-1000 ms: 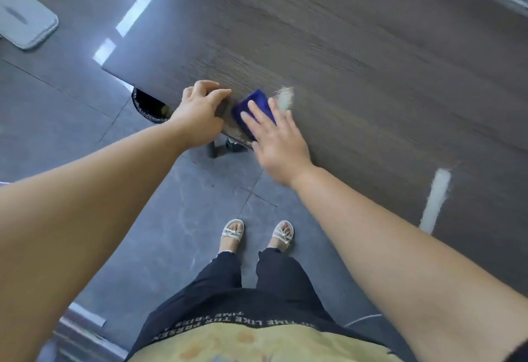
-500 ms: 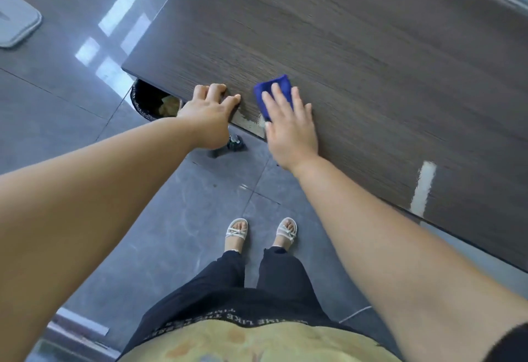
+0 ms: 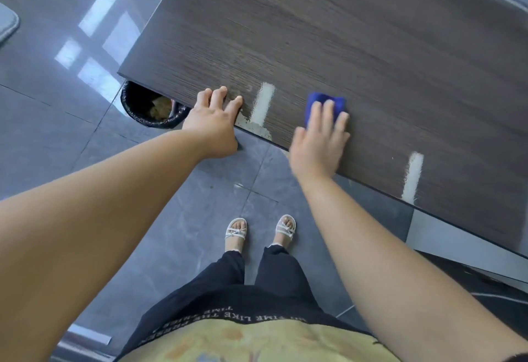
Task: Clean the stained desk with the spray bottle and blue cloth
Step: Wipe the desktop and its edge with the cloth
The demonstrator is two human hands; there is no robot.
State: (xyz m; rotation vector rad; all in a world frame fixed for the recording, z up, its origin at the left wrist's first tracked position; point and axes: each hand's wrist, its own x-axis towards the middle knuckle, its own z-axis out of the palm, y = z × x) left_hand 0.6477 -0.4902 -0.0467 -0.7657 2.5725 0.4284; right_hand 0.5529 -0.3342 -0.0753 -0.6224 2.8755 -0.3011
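**Desk wipe in progress: cloth now right of the pale streak**

Lower centre: sandalled feet [image 3: 260, 231] on grey floor tile. Mid-frame, the right hand [image 3: 320, 138] lies flat, fingers spread, pressing the blue cloth [image 3: 325, 103] onto the desk [image 3: 371, 47] near its front edge. The left hand [image 3: 213, 123] is open and empty, fingertips resting on the edge. A whitish streak [image 3: 264, 104] lies between the hands; another [image 3: 413, 176] sits at right. Left of centre, a black bin [image 3: 143, 110] under the desk corner holds brownish scraps. Half a second ago the cloth sat just beside the left hand; it has shifted rightward, uncovering the streak.
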